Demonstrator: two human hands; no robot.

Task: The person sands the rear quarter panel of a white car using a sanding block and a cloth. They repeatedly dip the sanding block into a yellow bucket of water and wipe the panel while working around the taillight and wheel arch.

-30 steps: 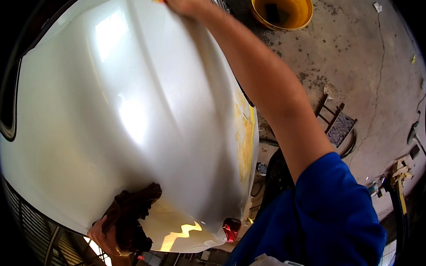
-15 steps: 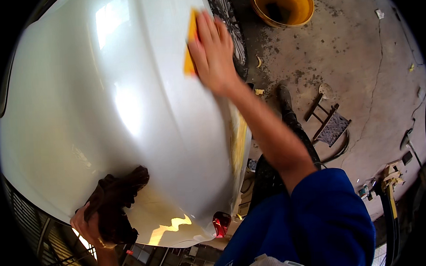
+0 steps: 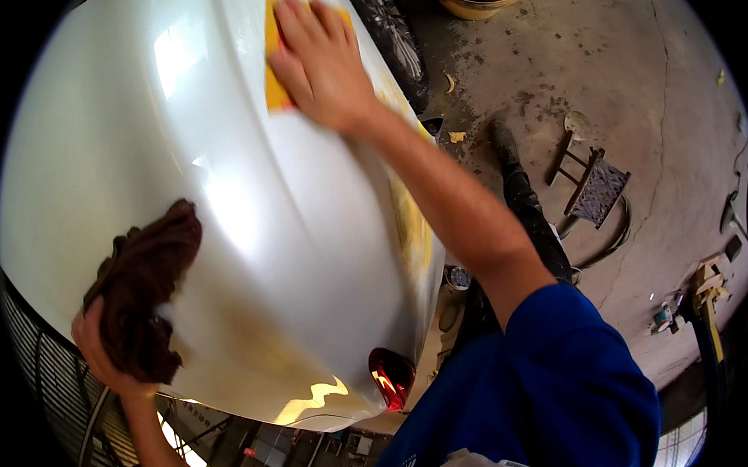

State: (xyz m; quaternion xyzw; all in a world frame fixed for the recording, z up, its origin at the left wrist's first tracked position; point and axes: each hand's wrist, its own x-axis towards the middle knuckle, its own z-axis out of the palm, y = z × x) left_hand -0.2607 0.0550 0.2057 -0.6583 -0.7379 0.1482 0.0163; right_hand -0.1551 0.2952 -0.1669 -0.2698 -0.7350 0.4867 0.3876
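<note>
Under my right hand [image 3: 325, 66] a flat yellow sheet, apparently sandpaper [image 3: 275, 80], is pressed on the pale silver car body panel [image 3: 265, 188]. Some red shows beside my fingers, which lie over the sheet. At the lower left my left hand [image 3: 106, 350] grips a bunched dark brown cloth [image 3: 149, 282], which lies against the panel. Its thumb and fingers are partly hidden by the folds. Yellowish filler patches [image 3: 411, 220] mark the panel's right edge, and a red tail light [image 3: 391, 377] sits at its near corner.
A wheel [image 3: 392, 47] stands beyond the panel's right edge. On the stained concrete floor are a yellow bucket [image 3: 477, 6], a small stool with a woven seat [image 3: 599, 191] and a yellow-and-black stand or jack [image 3: 709, 333]. Dark metal bars [image 3: 45, 368] run along the lower left.
My right hand has slid left and slightly up over the panel with the yellow sandpaper. My left hand has moved up and left with the brown cloth. The view has shifted a little.
</note>
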